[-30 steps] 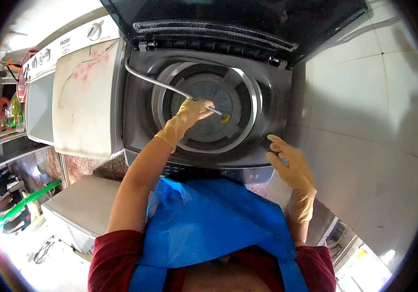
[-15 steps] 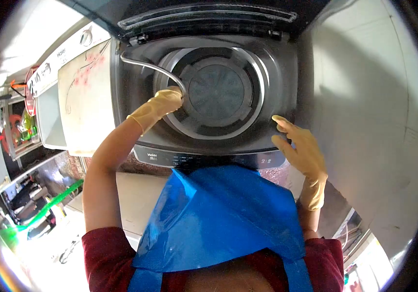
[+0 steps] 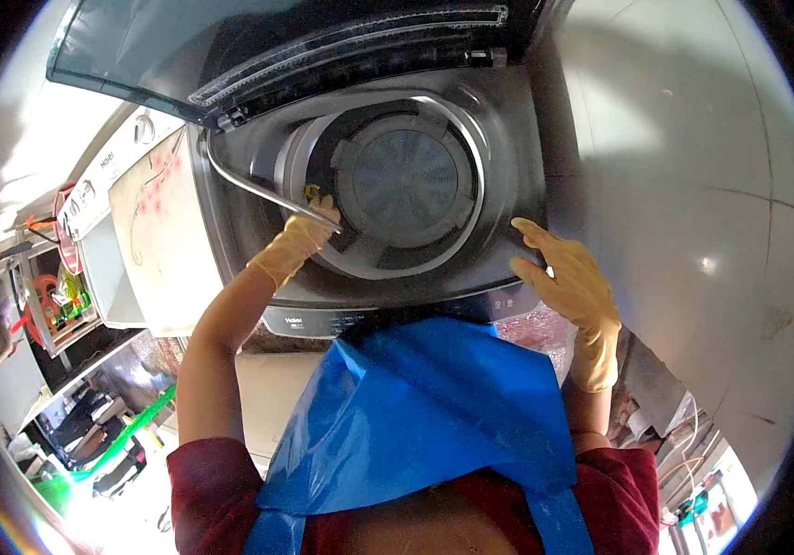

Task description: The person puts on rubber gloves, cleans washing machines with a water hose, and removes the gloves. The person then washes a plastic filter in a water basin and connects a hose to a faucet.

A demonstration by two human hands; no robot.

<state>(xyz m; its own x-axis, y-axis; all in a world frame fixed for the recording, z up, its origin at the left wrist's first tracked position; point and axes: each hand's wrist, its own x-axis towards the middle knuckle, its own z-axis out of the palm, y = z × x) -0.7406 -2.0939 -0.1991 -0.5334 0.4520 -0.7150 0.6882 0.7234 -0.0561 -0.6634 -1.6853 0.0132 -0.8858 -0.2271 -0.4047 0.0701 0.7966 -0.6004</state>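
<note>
A thin grey hose (image 3: 253, 188) runs from the back left of the top-loading washing machine (image 3: 517, 157) to the drum opening. My left hand (image 3: 300, 242), in a thin yellowish glove, is at the opening's left edge, closed round the hose near its end; the fingertips are partly hidden. A small bright yellow bit (image 3: 312, 191) shows beside the fingers, too small to make out. Below lies the drum's round ribbed bottom (image 3: 405, 176). At the machine's front right corner, my right hand (image 3: 571, 282), also gloved, is open with fingers apart and nothing in it.
The machine's dark lid (image 3: 295, 46) stands raised at the back. A white Haier appliance (image 3: 161, 231) with a flower pattern adjoins on the left. Pale tiled wall (image 3: 674, 185) lies to the right. A blue apron (image 3: 424, 416) covers my front. A green strip (image 3: 124, 444) lies lower left.
My left hand has moved toward me and slightly left, and the hose's end has swung toward me with it. My right hand keeps its pose. The camera view has tilted.
</note>
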